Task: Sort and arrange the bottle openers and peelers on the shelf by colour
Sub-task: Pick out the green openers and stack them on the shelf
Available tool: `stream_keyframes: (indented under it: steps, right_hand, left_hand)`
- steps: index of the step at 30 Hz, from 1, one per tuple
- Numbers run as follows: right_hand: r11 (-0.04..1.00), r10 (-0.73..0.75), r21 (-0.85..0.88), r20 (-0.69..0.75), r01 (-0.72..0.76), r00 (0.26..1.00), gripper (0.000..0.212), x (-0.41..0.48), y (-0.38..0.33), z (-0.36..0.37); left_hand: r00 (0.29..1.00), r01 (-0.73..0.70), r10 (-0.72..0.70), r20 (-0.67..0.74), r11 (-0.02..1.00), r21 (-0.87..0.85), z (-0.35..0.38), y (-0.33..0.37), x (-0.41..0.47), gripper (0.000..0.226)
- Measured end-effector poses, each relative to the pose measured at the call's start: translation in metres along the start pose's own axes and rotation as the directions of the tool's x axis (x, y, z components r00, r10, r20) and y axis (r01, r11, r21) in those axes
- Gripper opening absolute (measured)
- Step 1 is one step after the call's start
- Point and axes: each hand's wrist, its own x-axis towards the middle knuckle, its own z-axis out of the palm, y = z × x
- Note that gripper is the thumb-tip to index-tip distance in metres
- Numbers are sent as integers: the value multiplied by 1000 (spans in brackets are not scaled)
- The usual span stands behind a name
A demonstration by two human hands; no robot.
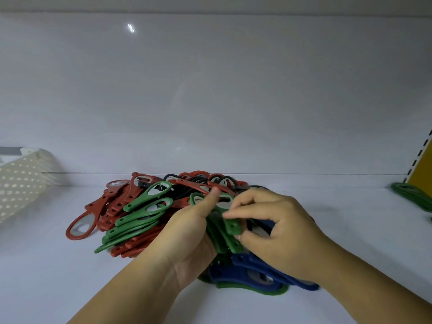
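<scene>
1. I see the left hand (187,232) curled round a bundle of green bottle openers (221,242). The thumb is pressed along the top of the bundle and the other fingers are wrapped underneath, mostly hidden.
2. The right hand (278,230) pinches the holed handle end of the topmost green opener (233,226), forefinger above and thumb below. Its other fingers are loosely curled and hold nothing else.
3. Left of the left-hand fingers, a fan of loose green openers (140,213) lies across a heap of red bottle openers (109,206). A single red opener (80,226) with a metal insert lies outermost, flat on the shelf.
4. Just beyond the fingertips of both hands, black openers (180,183) are mixed with more red ones at the back of the heap.
5. Beneath the right hand and nearer to me than its fingers, blue bottle openers (252,267) are stacked. The edge of a green piece (257,291) shows under them.
6. Far to the right of the right-hand fingers, well apart from the heap, a separate green stack (411,195) sits beside a yellow panel (423,174).
7. Far to the left of the left-hand fingers, a pale perforated basket (21,190) rests on the white shelf (339,230).
8. I cannot tell whether any piece in the heap is a peeler rather than an opener.
</scene>
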Motion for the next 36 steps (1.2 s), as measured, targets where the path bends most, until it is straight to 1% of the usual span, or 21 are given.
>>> stream_keyframes:
  steps: [2,3,4,6,7,9,11,12,13,15,17,18,20,23,25,28,30,32,33,34,36]
  right_hand:
    - [997,33,71,62,-38,998,26,0,1,-5]
    - [992,72,101,49,-76,996,26,1,3,-8]
    - [988,120,95,-7,-119,993,28,2,7,-12]
    - [970,231,-39,-130,-238,964,32,5,21,-23]
    - [944,301,-108,-111,-313,947,29,6,26,-29]
    - [891,437,-173,74,-420,896,14,2,30,-34]
    - [868,489,-236,250,-437,836,4,-2,27,-32]
    - [867,487,-279,291,-413,824,8,-3,24,-29]
    - [863,487,-311,303,-399,819,13,-2,22,-25]
    - [838,515,-360,270,-411,813,19,0,21,-20]
    - [813,544,-384,229,-438,807,17,1,22,-18]
    - [812,547,-369,213,-452,810,14,1,23,-16]
    - [830,533,-276,139,-484,835,11,0,24,-14]
    - [861,489,-106,-97,-497,867,14,3,27,-13]
    - [868,483,-1,-231,-496,845,15,7,28,-15]
    - [857,514,192,-379,-478,770,15,10,27,-24]
    - [817,563,392,-382,-424,733,15,11,21,-30]
    - [710,613,602,-274,-365,741,18,10,12,-34]
    - [663,619,660,-217,-354,755,19,8,7,-35]
    - [646,611,672,-169,-363,773,19,6,0,-33]
    - [699,577,581,-115,-416,808,18,6,-14,-24]
  left_hand:
    - [999,15,-15,-47,1000,9,0,-1,0,29]
    - [997,31,-32,-67,999,-6,0,-2,0,27]
    - [996,50,-52,-73,999,-19,1,-2,1,28]
    - [996,63,-65,-68,997,-37,1,-3,1,28]
    - [996,50,-53,-67,998,-48,2,-2,0,27]
    - [997,28,-31,-67,998,-49,2,0,0,33]
    - [997,29,-31,-64,999,-35,2,1,-2,40]
    - [997,29,-32,-66,999,-37,2,1,-3,40]
    - [997,32,-34,-67,999,-37,2,2,-5,38]
    - [998,30,-31,-53,999,-17,2,3,-7,30]
    - [999,13,-13,-31,1000,-19,2,3,-8,20]
    - [1000,6,-6,-17,1000,-30,2,3,-8,21]
    - [1000,-2,1,-10,999,-39,1,3,-7,24]
    - [999,-12,11,-44,1000,-16,0,1,0,22]
    - [998,-12,12,-55,1000,-3,-3,2,6,20]
    - [995,-70,71,-75,998,7,-5,4,10,21]
    - [983,-137,141,-120,990,41,-5,2,9,21]
    - [978,-149,162,-131,983,104,-2,-1,9,24]
    - [985,-122,137,-109,984,133,0,-2,7,28]
    - [993,-84,96,-67,983,163,2,-3,4,33]
    - [998,-21,5,58,961,277,7,-3,-5,48]
